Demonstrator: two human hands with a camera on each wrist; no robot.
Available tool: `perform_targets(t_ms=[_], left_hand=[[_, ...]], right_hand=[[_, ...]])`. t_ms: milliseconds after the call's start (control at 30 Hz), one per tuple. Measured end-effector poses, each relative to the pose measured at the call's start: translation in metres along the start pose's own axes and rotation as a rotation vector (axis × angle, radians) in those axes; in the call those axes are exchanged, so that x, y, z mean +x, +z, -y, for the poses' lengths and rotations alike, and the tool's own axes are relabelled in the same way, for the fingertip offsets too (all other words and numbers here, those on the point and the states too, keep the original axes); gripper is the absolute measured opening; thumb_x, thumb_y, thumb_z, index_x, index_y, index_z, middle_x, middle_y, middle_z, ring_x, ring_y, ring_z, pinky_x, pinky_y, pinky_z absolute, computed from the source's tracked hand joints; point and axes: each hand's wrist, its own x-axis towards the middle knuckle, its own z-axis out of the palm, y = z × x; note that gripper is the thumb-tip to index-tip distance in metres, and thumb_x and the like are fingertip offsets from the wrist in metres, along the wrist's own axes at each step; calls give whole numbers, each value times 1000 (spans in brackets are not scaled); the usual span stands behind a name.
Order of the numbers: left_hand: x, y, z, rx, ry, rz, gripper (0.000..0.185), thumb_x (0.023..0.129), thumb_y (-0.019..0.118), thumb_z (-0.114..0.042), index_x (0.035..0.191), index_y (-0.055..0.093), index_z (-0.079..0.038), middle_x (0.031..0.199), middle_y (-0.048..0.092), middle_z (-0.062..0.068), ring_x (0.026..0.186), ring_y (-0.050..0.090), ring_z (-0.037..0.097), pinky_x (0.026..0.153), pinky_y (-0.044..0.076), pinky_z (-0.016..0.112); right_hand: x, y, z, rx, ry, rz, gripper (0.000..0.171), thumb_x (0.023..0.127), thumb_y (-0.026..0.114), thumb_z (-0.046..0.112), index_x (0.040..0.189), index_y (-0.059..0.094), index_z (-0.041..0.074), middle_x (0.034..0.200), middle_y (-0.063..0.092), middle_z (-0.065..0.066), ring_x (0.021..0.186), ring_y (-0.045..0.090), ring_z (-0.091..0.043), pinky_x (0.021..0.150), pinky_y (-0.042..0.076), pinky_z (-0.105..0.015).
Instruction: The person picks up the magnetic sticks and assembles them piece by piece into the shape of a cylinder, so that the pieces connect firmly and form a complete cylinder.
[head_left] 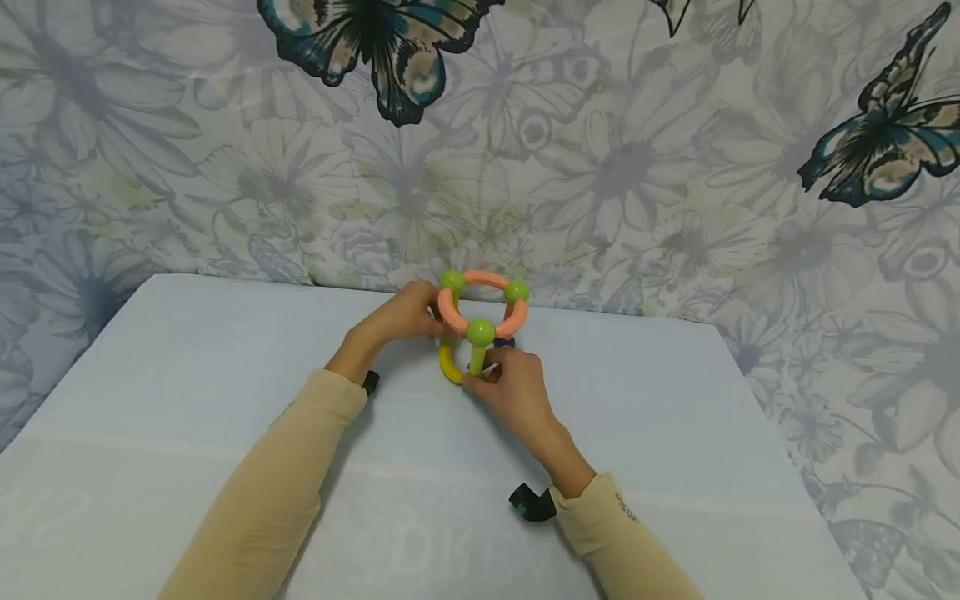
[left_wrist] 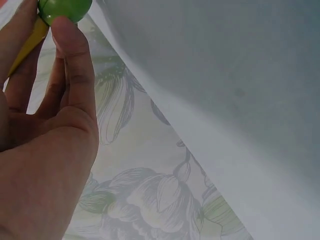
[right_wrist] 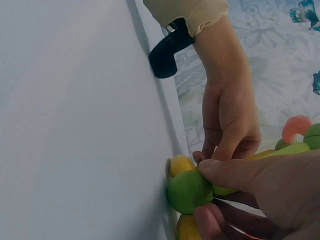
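A ball-and-rod toy structure stands at the back of the table, with a top ring of curved orange rods [head_left: 483, 277] joined by green balls [head_left: 481, 332]. Below, an upright green rod [head_left: 477, 360] leads to a curved yellow rod [head_left: 450, 364] near the tabletop. My left hand [head_left: 408, 312] grips the structure's left side, its fingertips on a green ball [left_wrist: 65, 7] in the left wrist view. From the front right, my right hand [head_left: 517, 387] pinches the lower front corner, thumb and fingers about a green ball [right_wrist: 190, 192]. A dark blue piece [head_left: 506, 342] shows partly behind.
The white table [head_left: 187, 375] ends just behind the structure, against a flower-and-butterfly patterned cloth [head_left: 637, 192]. Black wrist mounts [head_left: 532, 503] stick out from both sleeves, close over the tabletop.
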Motion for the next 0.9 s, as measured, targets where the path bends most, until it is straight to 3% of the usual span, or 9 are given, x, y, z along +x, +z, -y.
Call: perform_targets(t_ms=[200,467,633,900], left_hand=[[-1,0,0,-19,9,-28,15,87,88,-16,97,78,-11,76,70,4,67,62,23,64,51,32],[-3,-1,2,-1,-12,-31,14,86,89,-14,88,78,-6,71,71,7,60,59,22,58,45,29],[-4,-1,3,8,-17,-44,17,85,90,-16,86,75,-7,70,69,11,62,61,30,56,45,29],[-7,0,2,16,-32,-14,17,90,87,-20,97,74,-11,82,71,7,69,60,21,63,50,32]], right_hand=[[4,0,-2,-11,-16,-26,20,83,92,18,96,83,5,86,80,-4,68,70,-13,61,54,-25],[4,-1,-3,17,17,-8,21,83,92,20,96,83,6,88,80,-4,72,71,-15,64,55,-26],[6,0,-2,30,27,-5,21,84,91,20,96,83,5,89,80,-4,73,72,-16,64,55,-25],[3,-17,-3,106,85,126,24,85,90,16,106,81,7,101,80,-5,81,73,-16,63,58,-27]])
